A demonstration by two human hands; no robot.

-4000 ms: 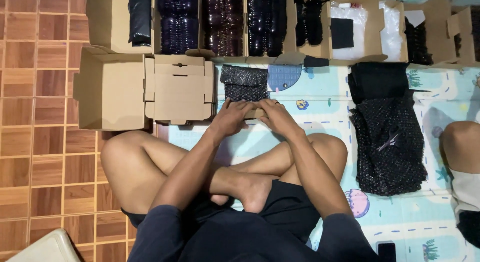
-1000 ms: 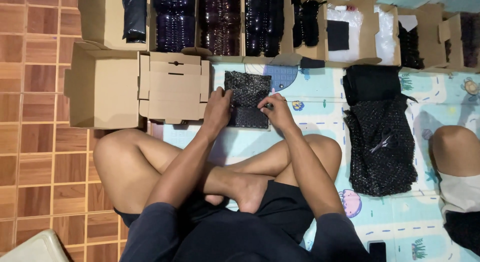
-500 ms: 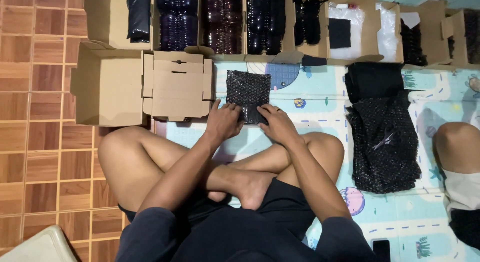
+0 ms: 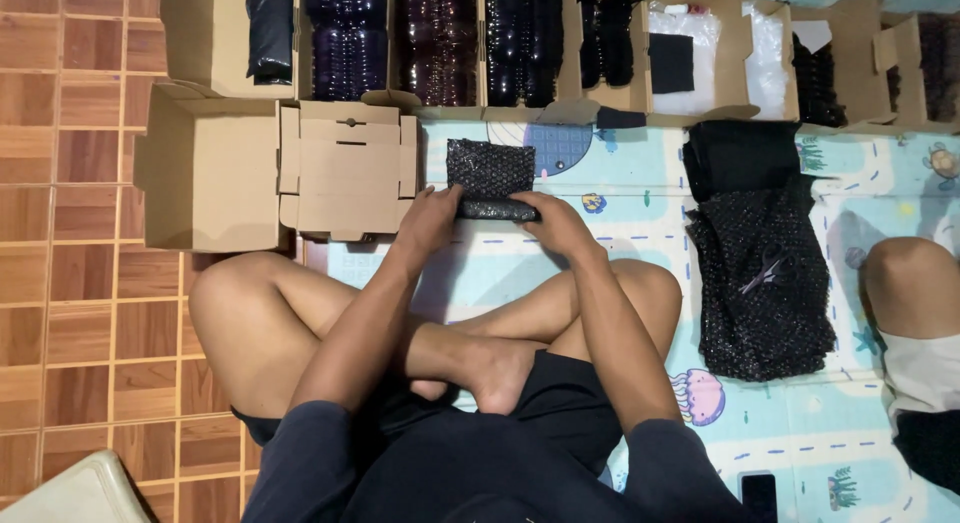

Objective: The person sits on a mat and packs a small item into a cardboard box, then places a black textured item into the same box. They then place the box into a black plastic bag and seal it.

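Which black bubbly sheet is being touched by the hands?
The small black bubble wrap piece beside the folded cardboard box; both hands press its near edge. The big bubble wrap pile lies untouched.

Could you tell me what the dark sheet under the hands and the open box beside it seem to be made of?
The dark sheet looks like black plastic bubble wrap: glossy, with small raised bubbles catching the light. The open box appears to be plain brown cardboard: matte, with folded flaps and cut tabs. Both hands, left hand and right hand, press on the sheet's near edge.
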